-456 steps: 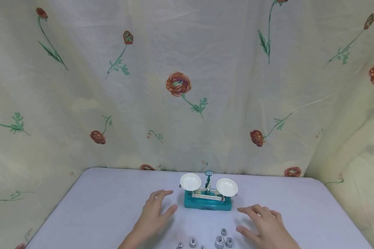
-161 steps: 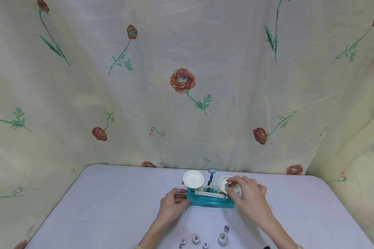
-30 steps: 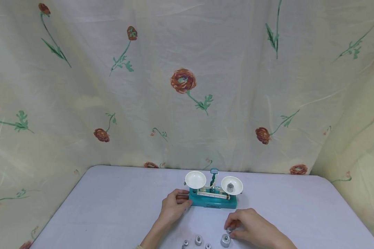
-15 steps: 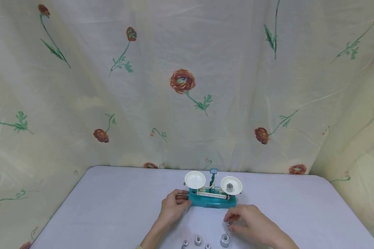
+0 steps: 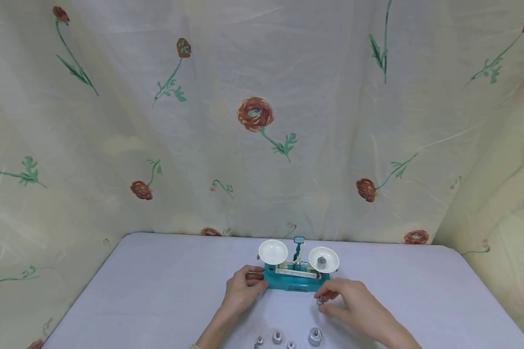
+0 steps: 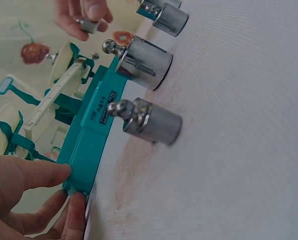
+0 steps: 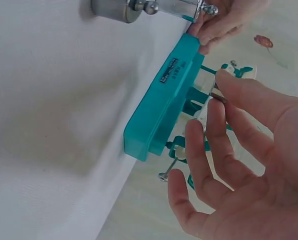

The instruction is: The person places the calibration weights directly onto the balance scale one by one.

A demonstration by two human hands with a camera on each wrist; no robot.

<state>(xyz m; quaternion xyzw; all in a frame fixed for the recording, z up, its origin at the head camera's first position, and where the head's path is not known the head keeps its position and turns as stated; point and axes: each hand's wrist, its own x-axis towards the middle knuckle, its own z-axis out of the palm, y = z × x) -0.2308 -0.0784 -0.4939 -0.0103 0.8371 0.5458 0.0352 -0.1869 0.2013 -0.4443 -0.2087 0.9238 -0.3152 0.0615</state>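
A small teal balance scale [image 5: 290, 284] stands toward the back of the table. Its left pan [image 5: 272, 252] is bare, and a metal weight [image 5: 321, 263] sits in its right pan [image 5: 330, 255]. My left hand [image 5: 240, 291] grips the left end of the base; in the left wrist view the thumb [image 6: 49, 172] lies on the front and the fingers [image 6: 76, 215] below. My right hand [image 5: 355, 306] pinches a small metal weight [image 5: 319, 300] between thumb and fingertips, in front of the base's right end. That held weight [image 7: 218, 97] is mostly hidden in the right wrist view.
Several knobbed metal weights stand on the pale table [image 5: 166, 291] near its front: a large one [image 5: 315, 336] at the right, a medium one [image 5: 277, 337] and smaller ones, such as this weight [image 5: 259, 341], to the left. A floral curtain [image 5: 201, 145] hangs behind.
My right hand has lifted the small weight from beside the large one and moved it toward the scale. Earlier, it put a weight in the right pan. The left hand stays on the base.
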